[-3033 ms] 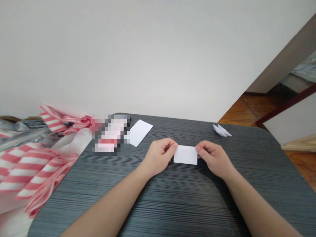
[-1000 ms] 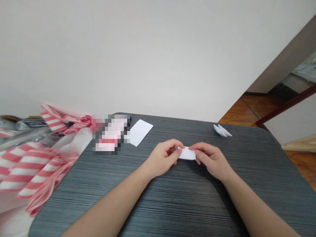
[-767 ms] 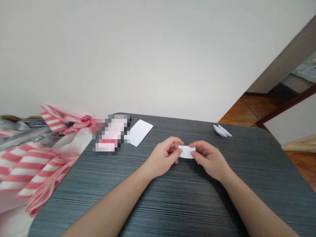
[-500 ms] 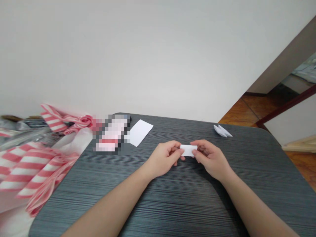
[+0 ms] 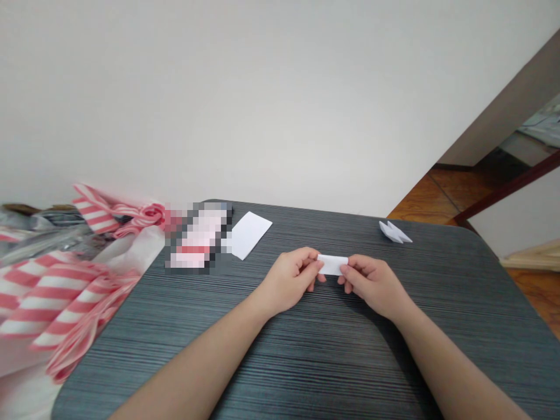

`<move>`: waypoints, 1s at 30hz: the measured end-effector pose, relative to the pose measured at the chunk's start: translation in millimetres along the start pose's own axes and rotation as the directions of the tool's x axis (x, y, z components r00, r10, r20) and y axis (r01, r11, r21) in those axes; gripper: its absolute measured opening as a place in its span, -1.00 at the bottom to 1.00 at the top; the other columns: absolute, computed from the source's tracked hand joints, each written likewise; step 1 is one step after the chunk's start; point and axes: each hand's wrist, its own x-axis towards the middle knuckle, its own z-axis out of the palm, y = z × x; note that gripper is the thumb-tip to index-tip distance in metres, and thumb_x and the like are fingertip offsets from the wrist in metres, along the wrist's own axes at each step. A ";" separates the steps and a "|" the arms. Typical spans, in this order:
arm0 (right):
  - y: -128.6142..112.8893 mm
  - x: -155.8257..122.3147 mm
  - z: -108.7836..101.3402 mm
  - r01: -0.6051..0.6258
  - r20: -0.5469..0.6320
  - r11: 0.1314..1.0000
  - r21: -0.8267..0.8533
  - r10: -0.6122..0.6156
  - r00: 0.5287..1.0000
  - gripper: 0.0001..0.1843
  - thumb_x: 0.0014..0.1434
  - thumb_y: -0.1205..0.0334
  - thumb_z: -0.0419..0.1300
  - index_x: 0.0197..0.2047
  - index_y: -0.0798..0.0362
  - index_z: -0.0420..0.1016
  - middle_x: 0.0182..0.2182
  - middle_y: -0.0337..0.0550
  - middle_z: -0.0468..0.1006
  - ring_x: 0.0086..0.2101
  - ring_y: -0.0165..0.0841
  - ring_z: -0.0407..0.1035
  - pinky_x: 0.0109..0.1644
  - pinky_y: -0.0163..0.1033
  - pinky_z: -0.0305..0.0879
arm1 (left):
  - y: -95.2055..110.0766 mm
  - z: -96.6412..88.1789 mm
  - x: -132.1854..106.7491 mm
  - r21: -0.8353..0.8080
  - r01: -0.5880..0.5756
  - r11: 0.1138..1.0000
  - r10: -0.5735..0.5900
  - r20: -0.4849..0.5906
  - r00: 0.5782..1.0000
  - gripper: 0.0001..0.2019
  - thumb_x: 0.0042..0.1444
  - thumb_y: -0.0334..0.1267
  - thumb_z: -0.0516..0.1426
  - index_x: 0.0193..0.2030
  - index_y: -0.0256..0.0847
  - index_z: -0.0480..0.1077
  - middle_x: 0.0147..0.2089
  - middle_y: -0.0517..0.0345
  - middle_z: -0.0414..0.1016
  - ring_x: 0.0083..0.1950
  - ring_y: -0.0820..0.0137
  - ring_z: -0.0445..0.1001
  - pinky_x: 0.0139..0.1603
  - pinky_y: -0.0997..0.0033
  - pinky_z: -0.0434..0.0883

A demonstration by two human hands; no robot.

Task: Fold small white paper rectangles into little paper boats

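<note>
A small folded piece of white paper (image 5: 332, 265) is held just above the dark table between my two hands. My left hand (image 5: 292, 278) pinches its left end between thumb and fingers. At the other end, my right hand (image 5: 371, 284) grips it the same way, with the thumb on the near face. The fingers partly hide both ends of the paper. Beyond my right hand lies a folded white paper shape (image 5: 394, 232) with pointed tips. A flat white sheet (image 5: 251, 234) rests past my left hand.
The dark wood-grain table (image 5: 271, 361) stands against a pale wall (image 5: 280, 105). A blurred-out, phone-like object (image 5: 199, 236) lies at its back left. Pink-and-white striped cloth (image 5: 56, 291) is heaped beyond the left edge. Wooden floor (image 5: 420, 198) shows at the right.
The far edge of the held paper now looks straighter and flatter. My right fingers have shifted slightly down along its end; my left hand has barely moved.
</note>
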 end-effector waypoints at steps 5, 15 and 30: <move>0.5 0.5 1.3 0.010 -0.005 0.999 0.036 -0.010 1.000 -0.74 0.28 0.16 0.16 -0.43 0.06 0.47 -0.62 -0.28 0.48 -0.59 -0.47 0.26 -0.48 -0.35 0.11 | -1.5 0.2 0.0 -0.013 0.001 1.000 -0.001 -0.003 1.000 -0.83 0.28 -0.18 0.05 -0.26 -0.20 0.35 -0.39 0.20 0.54 -0.53 0.54 0.36 -0.49 0.56 0.30; -1.6 -1.5 1.5 0.004 -0.026 0.996 0.087 -0.002 1.000 -0.73 0.29 0.16 0.16 -0.44 0.05 0.42 -0.61 -0.30 0.47 -0.57 -0.46 0.28 -0.46 -0.34 0.13 | 0.2 0.7 0.5 -0.063 0.029 0.998 -0.029 0.003 1.000 -0.84 0.26 -0.18 0.09 -0.26 -0.21 0.36 -0.37 0.20 0.55 -0.54 0.55 0.34 -0.51 0.56 0.28; -4.8 -3.6 0.8 0.152 -0.101 0.988 0.039 -0.148 0.984 -0.82 0.26 0.21 0.16 -0.11 0.02 0.53 -0.30 -0.14 0.60 -0.34 -0.31 0.45 -0.25 -0.24 0.35 | 11.0 -1.7 -5.6 0.107 0.021 0.994 -0.030 0.083 0.996 -0.70 0.28 -0.15 0.05 -0.37 -0.24 0.49 -0.61 0.27 0.38 -0.57 0.51 0.30 -0.48 0.55 0.24</move>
